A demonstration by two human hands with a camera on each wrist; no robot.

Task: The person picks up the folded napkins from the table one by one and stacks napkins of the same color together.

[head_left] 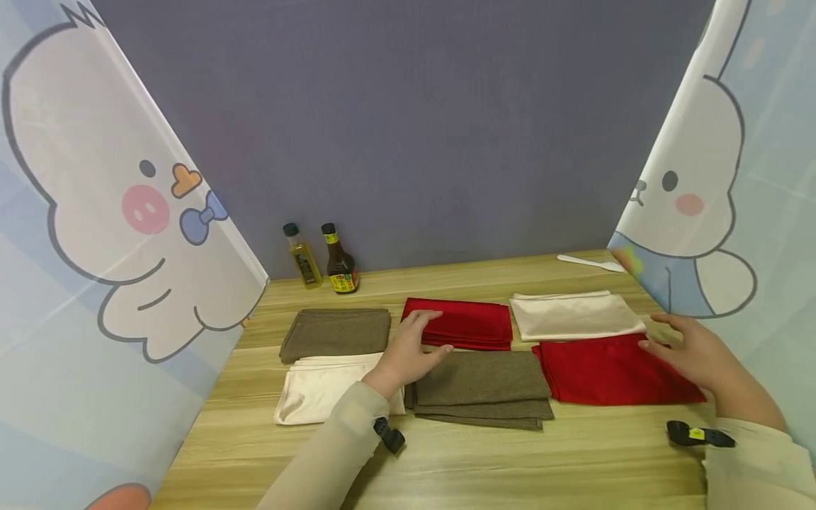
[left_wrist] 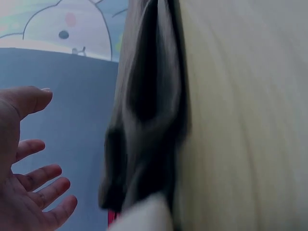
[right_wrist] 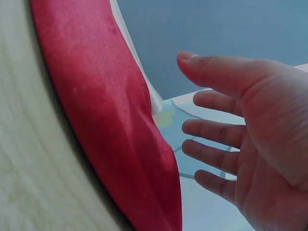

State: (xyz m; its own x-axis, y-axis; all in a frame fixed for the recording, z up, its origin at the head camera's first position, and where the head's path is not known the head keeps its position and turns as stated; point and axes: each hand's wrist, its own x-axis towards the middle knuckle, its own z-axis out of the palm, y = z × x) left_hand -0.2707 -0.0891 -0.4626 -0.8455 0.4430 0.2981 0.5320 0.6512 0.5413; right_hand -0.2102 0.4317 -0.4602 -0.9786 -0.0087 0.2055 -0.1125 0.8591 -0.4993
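Several folded cloths lie in two rows on the table. My left hand (head_left: 408,358), fingers spread and holding nothing, hovers around the left edge of the front brown cloth (head_left: 487,382). Just beyond it lies the back red cloth (head_left: 472,322); the front cream cloth (head_left: 319,397) is partly hidden under my forearm. At the right, my right hand (head_left: 698,354) is over the right end of the front red cloth (head_left: 599,372), thumb apart from extended fingers. The right wrist view shows that palm (right_wrist: 269,144) with nothing in it. Behind sits the back cream cloth (head_left: 574,316).
Another brown cloth (head_left: 338,334) lies back left. Behind it stand a bottle of yellowish oil (head_left: 304,262) and a dark sauce bottle (head_left: 341,263). A slim white utensil (head_left: 589,263) lies at the back right. Cartoon-printed side panels and a grey back panel (head_left: 414,142) enclose the wooden table (head_left: 497,467).
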